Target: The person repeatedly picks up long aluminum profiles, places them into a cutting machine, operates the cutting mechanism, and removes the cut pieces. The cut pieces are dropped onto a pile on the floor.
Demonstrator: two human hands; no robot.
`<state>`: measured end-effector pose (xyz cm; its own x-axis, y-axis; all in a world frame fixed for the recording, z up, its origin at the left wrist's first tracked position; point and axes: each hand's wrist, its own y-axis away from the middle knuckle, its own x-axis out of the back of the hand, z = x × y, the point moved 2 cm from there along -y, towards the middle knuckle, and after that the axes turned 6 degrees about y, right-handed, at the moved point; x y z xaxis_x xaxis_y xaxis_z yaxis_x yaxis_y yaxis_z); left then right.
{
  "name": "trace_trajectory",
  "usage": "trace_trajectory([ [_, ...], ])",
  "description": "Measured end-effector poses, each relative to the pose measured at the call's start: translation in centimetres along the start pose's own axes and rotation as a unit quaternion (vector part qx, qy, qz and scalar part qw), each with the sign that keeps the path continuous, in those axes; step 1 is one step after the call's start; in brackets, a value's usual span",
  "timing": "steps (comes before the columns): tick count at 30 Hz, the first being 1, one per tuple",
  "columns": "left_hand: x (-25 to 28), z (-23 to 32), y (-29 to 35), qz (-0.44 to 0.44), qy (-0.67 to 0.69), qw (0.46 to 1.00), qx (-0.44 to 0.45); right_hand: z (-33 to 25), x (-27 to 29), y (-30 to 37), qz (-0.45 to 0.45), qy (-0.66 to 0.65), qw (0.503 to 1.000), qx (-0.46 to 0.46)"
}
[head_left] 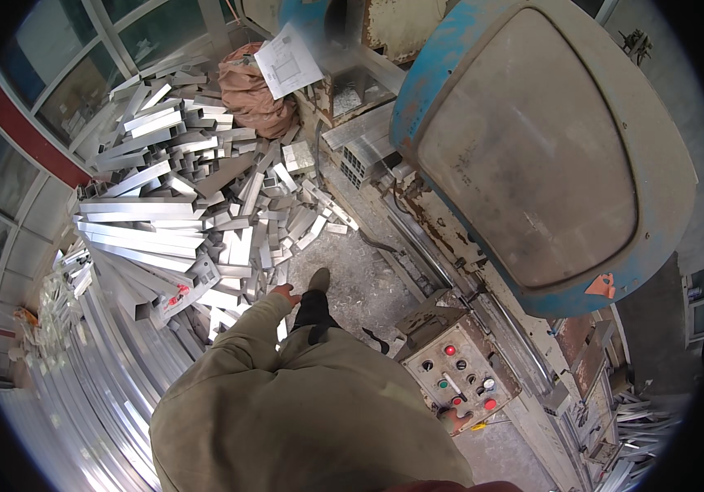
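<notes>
The fingers (290, 289) of the left hand (286, 293) point forward and down toward the heap of cut aluminium pieces (204, 205); only their tips show past the cuff, and whether they are apart or closed cannot be told. They seem to hold nothing. The hand sits just beside the near edge of the heap, close to short silvery offcuts, though contact is not clear. The left arm, in an olive sleeve (237, 336), is stretched out and forward from the shoulder, bent a little at the elbow. The right hand is not seen; it is hidden below the jacket.

Just to the right of the hand a dark trouser leg ends in a shoe (318, 280) planted on the grey concrete floor (360, 287), which is dusted with metal shavings.

The heap spreads left and upward: square tubes and channels lying crosswise, with longer bars (98, 385) fanned along the lower left. Behind the heap stands a brownish sack (249, 90) with a sheet of paper (288, 61) just beside it.

To the right is a big machine with a blue, worn guard (532, 148). Below it a grey control box (454, 373) carries red, green and black buttons. Windows (65, 74) with a red band line the left wall.
</notes>
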<state>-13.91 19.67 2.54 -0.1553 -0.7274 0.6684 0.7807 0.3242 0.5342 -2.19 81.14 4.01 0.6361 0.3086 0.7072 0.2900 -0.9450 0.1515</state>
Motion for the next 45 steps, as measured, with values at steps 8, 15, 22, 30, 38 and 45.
trace_trajectory([
  [8,0.4,0.6,0.1,0.003,0.021,1.000,0.006,1.8,-0.8,-0.8,0.047,0.039,0.996,0.063],
  [15,0.1,-0.2,-0.1,0.001,0.016,1.000,0.010,0.5,0.2,1.6,-0.007,-0.018,0.997,0.074],
  [22,0.2,-1.5,0.3,0.000,0.032,0.999,0.023,-1.0,1.3,3.4,-0.063,-0.045,0.994,0.081],
  [30,0.2,-1.8,0.1,0.026,0.046,0.999,-0.001,-5.8,-0.5,6.5,-0.184,-0.183,0.950,0.173],
  [38,0.2,-1.0,0.1,0.014,0.042,0.999,0.003,-11.4,-2.0,8.7,-0.269,-0.217,0.919,0.190],
  [45,0.1,-5.0,-1.0,0.027,0.053,0.998,-0.015,-16.9,-5.0,9.5,-0.324,-0.208,0.906,0.174],
])
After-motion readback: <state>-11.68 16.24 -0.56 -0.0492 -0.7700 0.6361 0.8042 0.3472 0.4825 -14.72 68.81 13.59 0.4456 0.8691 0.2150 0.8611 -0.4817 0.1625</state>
